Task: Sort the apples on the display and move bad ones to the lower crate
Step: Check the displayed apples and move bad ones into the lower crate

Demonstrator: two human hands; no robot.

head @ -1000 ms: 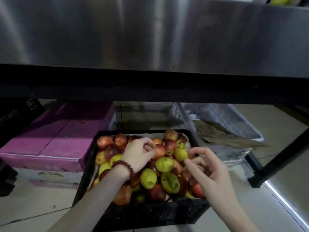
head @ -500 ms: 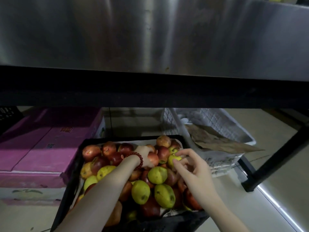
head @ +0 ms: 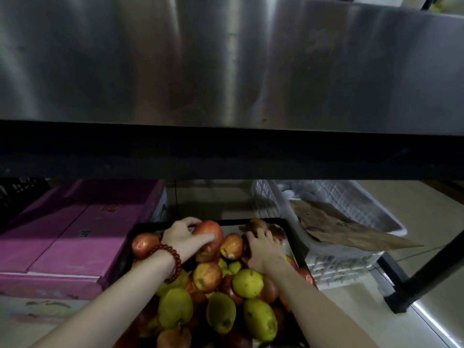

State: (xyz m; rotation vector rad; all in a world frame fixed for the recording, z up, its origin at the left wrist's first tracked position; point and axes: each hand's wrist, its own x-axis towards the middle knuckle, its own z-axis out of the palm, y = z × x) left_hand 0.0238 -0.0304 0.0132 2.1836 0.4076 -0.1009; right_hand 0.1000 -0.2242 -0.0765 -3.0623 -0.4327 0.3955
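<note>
— What's the left hand (head: 184, 236) doing down there?

— It's curled round a big red apple (head: 209, 234) at the far end of the black crate (head: 292, 234), fingers wrapped over the top and the thumb along the near side. A firm clasp, from where I stand. There's a red bead bracelet (head: 172, 259) on that wrist.

— And the right hand (head: 262, 243)?

— Flat on the pile, fingers spread and pressing on the dark red fruit near the far right corner. Whether it actually has hold of one I can't say; the light is dim and the palm hides what's under it.

— Where are the rest of the apples?

— Heaped in that crate on the floor, reds toward the back, green ones (head: 247, 282) nearer us, right between the two forearms.

— Much room to work?

— Not above. The steel shelf (head: 226, 66) and its dark front edge hang low over the far end of the crate. A purple carton (head: 75, 234) sits just beside the crate on the left, and a white plastic basket (head: 351, 254) with brown paper (head: 334, 229) in it is close on the right. A black frame leg (head: 424, 272) stands on the floor beyond the basket; bare floor shows around its foot.
</note>
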